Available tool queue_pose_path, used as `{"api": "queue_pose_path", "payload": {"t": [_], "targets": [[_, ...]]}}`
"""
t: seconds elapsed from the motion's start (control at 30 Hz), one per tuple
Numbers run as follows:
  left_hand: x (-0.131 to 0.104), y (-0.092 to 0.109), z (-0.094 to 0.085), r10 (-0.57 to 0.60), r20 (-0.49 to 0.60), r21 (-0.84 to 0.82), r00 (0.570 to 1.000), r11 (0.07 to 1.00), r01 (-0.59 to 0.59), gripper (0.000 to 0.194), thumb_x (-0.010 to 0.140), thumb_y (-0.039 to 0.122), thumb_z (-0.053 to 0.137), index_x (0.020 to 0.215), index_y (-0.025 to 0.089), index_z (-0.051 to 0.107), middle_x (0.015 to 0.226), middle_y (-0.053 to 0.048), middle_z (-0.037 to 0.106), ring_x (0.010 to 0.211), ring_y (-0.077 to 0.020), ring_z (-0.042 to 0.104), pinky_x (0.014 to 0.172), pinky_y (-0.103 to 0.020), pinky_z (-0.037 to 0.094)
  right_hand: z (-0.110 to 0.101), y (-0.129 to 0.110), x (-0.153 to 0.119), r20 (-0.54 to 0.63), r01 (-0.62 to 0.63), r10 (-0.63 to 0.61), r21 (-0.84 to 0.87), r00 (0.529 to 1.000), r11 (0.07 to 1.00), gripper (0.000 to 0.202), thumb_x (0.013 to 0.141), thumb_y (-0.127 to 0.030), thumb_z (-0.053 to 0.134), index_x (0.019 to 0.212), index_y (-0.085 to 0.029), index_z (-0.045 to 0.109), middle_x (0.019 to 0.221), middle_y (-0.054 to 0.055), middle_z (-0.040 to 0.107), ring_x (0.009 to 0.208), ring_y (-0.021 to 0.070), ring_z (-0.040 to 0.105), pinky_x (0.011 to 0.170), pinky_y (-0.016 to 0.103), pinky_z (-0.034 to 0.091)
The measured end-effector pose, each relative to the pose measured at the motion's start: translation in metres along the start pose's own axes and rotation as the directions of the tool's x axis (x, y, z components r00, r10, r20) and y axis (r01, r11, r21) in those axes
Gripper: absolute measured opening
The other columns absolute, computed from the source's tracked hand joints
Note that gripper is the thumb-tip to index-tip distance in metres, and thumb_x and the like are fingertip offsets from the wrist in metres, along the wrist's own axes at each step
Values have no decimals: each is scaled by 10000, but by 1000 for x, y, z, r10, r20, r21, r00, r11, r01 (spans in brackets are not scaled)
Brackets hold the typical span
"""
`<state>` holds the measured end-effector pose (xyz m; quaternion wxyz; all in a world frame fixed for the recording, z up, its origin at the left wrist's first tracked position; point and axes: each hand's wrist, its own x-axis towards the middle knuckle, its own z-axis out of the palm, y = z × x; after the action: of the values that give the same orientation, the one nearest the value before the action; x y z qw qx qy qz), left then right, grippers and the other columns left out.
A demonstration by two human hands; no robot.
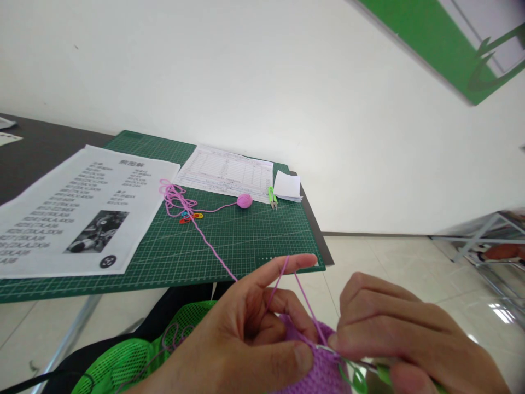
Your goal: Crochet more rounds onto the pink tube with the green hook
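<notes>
My left hand pinches a piece of purple crochet work between thumb and fingers, its index finger stretched out with pink yarn looped over it. In my right hand is a crochet hook with a green handle, its metal tip at the edge of the crochet work. A green stitch marker hangs near the hook. The yarn runs back from my left hand across the cutting mat to a loose tangle and a small pink ball.
The green cutting mat carries a printed pattern sheet, a form, green thread snips, white paper slips and coloured stitch markers. A green mesh bag lies on my lap. Right of the table stands a metal rack.
</notes>
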<state>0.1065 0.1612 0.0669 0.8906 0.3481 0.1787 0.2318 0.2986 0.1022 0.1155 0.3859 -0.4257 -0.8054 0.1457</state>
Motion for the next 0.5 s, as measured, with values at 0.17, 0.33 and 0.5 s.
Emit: {"api": "queue_pose_path", "payload": {"t": [0.17,0.33,0.5], "targets": [[1,-1,-3,-9,21,6,1000,1000,9,639,795,216,830,1373,342,586,820,37,636,549,-66,258,533,-285,171,-4,-5,8,47,51,-45,-123,998,991,396,1075,-382,366,856,-198,640,656,-40,659,606,64,612,598,185,540],[2,-2,-1,38,14,93,999,995,-39,640,815,139,770,1380,354,560,840,46,665,498,-40,259,469,-238,159,-6,-9,16,92,138,-122,-199,988,970,375,1059,-326,452,801,-147,658,632,6,667,605,102,633,612,229,561],[2,-5,13,186,-172,246,967,959,-140,592,795,91,695,1327,341,620,749,80,638,470,-29,229,445,-226,127,-5,-11,5,58,161,-151,-440,987,884,446,1069,-201,374,703,-184,628,585,-11,654,593,108,609,593,277,513]]}}
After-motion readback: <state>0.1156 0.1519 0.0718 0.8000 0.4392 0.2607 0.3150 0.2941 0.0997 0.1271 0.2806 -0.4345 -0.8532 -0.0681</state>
